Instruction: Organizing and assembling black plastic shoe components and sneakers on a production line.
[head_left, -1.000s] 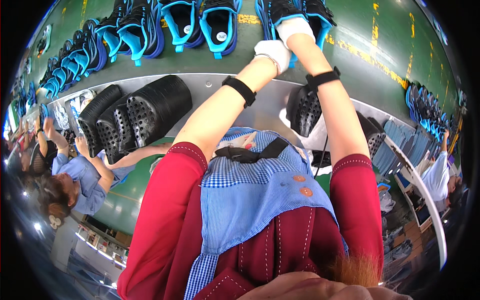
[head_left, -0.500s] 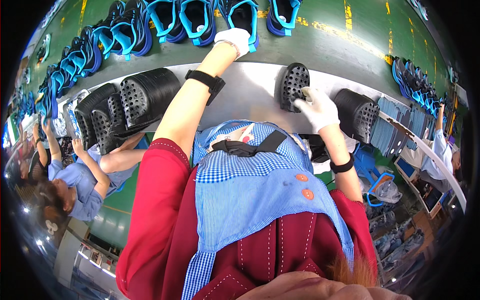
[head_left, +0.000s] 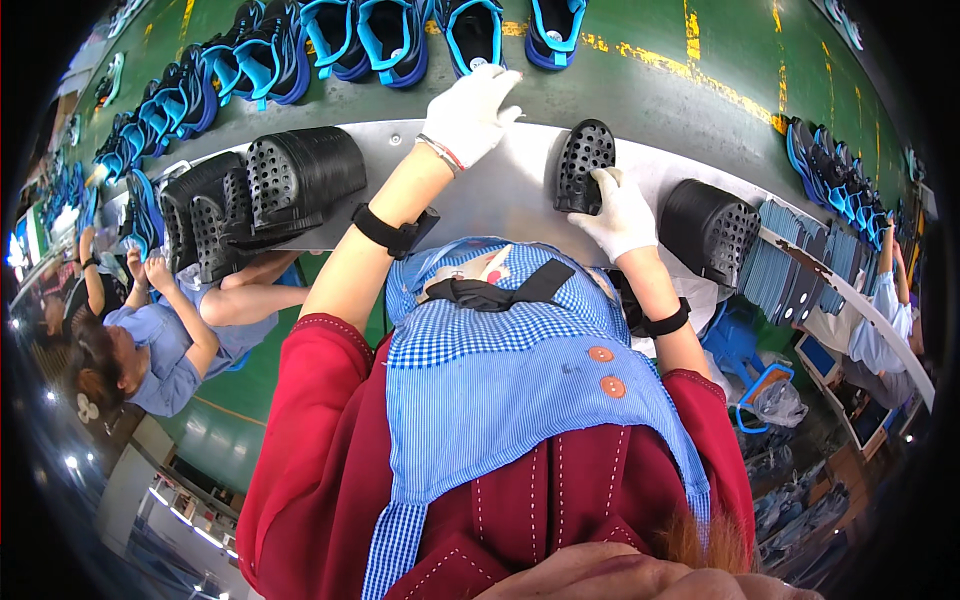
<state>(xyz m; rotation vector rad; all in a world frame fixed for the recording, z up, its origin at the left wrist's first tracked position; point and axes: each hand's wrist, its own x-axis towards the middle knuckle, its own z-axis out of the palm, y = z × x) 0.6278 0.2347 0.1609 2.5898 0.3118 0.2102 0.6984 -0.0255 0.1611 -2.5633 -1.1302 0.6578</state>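
My left hand (head_left: 468, 115), in a white glove, is over the far edge of the metal ledge with its fingers apart and nothing in it. Just beyond its fingertips stands a black sneaker with light-blue lining (head_left: 473, 40). My right hand (head_left: 622, 217), also gloved, has thumb and fingers around the near end of a small black perforated pad (head_left: 586, 155), which lies on the ledge (head_left: 480, 195). Whether this is one pad or a short stack cannot be made out.
Larger stacks of black perforated pads stand left (head_left: 310, 175) and right (head_left: 710, 230) on the ledge. Blue-grey flat pieces (head_left: 790, 250) line its right end. Sneakers in a row (head_left: 265, 60) stand on the green work surface (head_left: 620, 85). Another person (head_left: 165, 340) sits at the left.
My left hand has drawn back from inside the sneaker and its fingers have spread. The right hand has moved slightly left and closed on the black pad. The sneakers have shifted a little.
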